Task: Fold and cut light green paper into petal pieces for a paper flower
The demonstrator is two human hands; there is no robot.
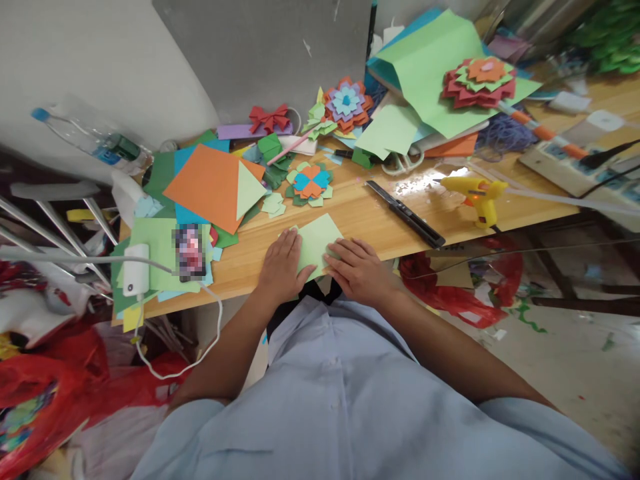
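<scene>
- Table (350, 200) strewn with coloured paper (205, 183)
- Pale green sheet (320, 239) pressed by left hand (281, 265) and right hand (357, 270), each grip opened flat
- Glue gun (477, 193) laid near cutter (407, 215)

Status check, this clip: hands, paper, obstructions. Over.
Left hand and right hand open, pressing opposite sides of light green paper. Paper at table front edge. Black cutter off to the right, clear of it.

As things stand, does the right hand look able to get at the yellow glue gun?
Probably yes. The right hand rests on the light green paper, and only the black utility knife, lying flat, sits between it and the yellow glue gun.
</scene>
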